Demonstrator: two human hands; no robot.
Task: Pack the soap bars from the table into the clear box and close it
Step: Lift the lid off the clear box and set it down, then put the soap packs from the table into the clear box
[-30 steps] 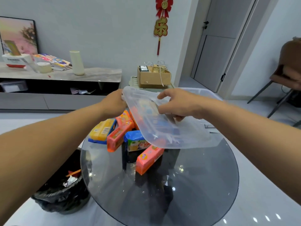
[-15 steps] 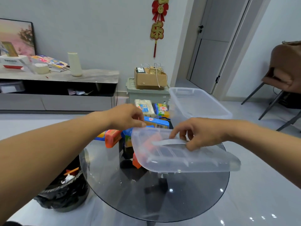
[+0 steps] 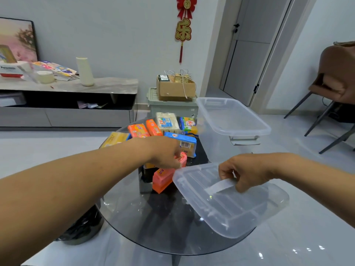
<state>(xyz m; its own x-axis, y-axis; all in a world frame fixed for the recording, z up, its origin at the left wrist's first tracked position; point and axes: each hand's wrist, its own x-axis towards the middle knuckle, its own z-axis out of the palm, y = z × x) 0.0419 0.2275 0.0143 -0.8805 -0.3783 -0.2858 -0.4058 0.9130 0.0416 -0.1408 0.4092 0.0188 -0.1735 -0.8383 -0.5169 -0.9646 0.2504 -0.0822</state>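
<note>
1. A black bin (image 3: pixel 82 229) stands on the floor below the table's left edge, partly hidden by the left forearm.
2. The round glass table (image 3: pixel 153 217) carries a cluster of wrapped soap bars at its far side: a yellow bar (image 3: pixel 115 138) furthest left, two orange bars (image 3: pixel 138 130) leaning behind it, a white pack (image 3: pixel 167 121), a green-and-yellow bar (image 3: pixel 189 125), and a blue bar (image 3: pixel 182 144) in front of those.
3. The left hand (image 3: pixel 165 152) reaches over the cluster with its fingers curled down at a pink bar (image 3: pixel 165 176), which lies tilted near the table's middle. The fingertips touch its upper end, though the hand may not have closed on it; the blur leaves that unclear.
4. The lid (image 3: pixel 228 200) lies tilted over the table's right front edge, its near corner hanging past the rim, its left end just beside the pink bar.
5. The right hand (image 3: pixel 247 169) pinches the lid's raised centre handle between thumb and fingers.
6. The clear box (image 3: pixel 230 121) sits open and empty at the table's far right, beside the green-and-yellow bar.
</note>
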